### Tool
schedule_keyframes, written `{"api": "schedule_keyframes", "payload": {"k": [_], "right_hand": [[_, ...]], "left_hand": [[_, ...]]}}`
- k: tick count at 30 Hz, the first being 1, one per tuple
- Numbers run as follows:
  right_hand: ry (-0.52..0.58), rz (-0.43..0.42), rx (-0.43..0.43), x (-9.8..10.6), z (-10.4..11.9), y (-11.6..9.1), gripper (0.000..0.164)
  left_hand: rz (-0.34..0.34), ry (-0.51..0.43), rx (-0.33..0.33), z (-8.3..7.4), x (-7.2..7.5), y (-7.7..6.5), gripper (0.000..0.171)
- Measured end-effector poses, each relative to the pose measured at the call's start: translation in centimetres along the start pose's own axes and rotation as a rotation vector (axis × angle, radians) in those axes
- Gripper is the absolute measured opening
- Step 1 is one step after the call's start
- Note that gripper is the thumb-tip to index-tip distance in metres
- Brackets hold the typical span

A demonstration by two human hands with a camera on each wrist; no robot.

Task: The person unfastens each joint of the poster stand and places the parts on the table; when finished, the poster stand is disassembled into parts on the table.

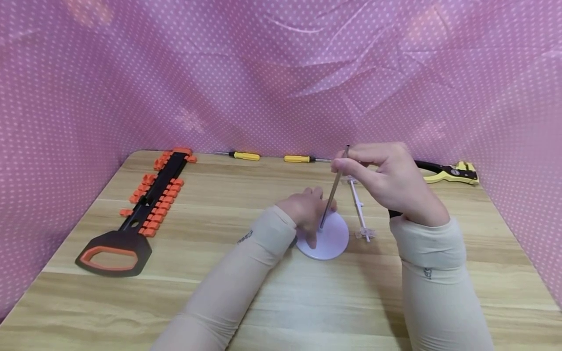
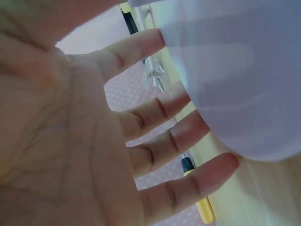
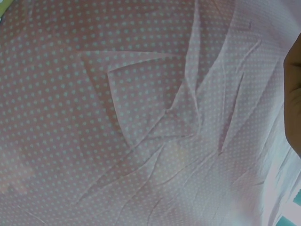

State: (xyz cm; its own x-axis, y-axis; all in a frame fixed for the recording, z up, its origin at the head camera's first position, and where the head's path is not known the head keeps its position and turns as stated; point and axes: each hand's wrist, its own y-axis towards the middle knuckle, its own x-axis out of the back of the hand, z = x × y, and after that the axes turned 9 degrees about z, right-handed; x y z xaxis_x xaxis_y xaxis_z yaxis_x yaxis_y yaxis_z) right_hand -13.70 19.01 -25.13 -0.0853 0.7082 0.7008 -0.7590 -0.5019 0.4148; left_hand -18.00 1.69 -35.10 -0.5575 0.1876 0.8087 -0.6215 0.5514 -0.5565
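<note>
In the head view my right hand (image 1: 391, 180) pinches the upper part of a slim metal rod (image 1: 333, 190) between thumb and fingertips. The rod leans slightly, and its lower end meets the middle of a round white disc (image 1: 331, 241). My left hand (image 1: 305, 212) rests at the disc's left side, thumb over its face. From the left wrist, the fingers (image 2: 160, 108) stretch out nearly straight, spread, with fingertips at the disc's rim (image 2: 221, 136). Only a sliver of the right hand (image 3: 294, 94) enters the right wrist view; the rod is out of sight there.
A thin white stick (image 1: 359, 209) with clear fittings lies right of the disc. Two yellow-handled screwdrivers (image 1: 246, 156) lie along the back edge. Yellow-black pliers (image 1: 454, 173) sit behind the right hand. A black rack with orange clips (image 1: 149, 195) lies left. Pink dotted cloth (image 1: 281, 73) surrounds the table.
</note>
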Motion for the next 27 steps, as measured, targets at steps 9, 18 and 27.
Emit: {"api": "schedule_keyframes", "payload": {"k": [9, 18, 27], "right_hand": [[-0.018, -0.021, 0.016, 0.1, 0.1, 0.2, 0.020], [-0.039, -0.136, 0.024, -0.5, -0.8, 0.5, 0.020], [0.004, -0.182, -0.006, -0.9, -1.7, 0.9, 0.018]], "left_hand": [[-0.004, 0.070, 0.033, -0.6, -0.2, -0.1, 0.117], [-0.012, -0.009, -0.001, 1.1, 0.1, 0.4, 0.117], [0.028, 0.003, -0.004, 1.9, 0.3, 0.5, 0.123]]}}
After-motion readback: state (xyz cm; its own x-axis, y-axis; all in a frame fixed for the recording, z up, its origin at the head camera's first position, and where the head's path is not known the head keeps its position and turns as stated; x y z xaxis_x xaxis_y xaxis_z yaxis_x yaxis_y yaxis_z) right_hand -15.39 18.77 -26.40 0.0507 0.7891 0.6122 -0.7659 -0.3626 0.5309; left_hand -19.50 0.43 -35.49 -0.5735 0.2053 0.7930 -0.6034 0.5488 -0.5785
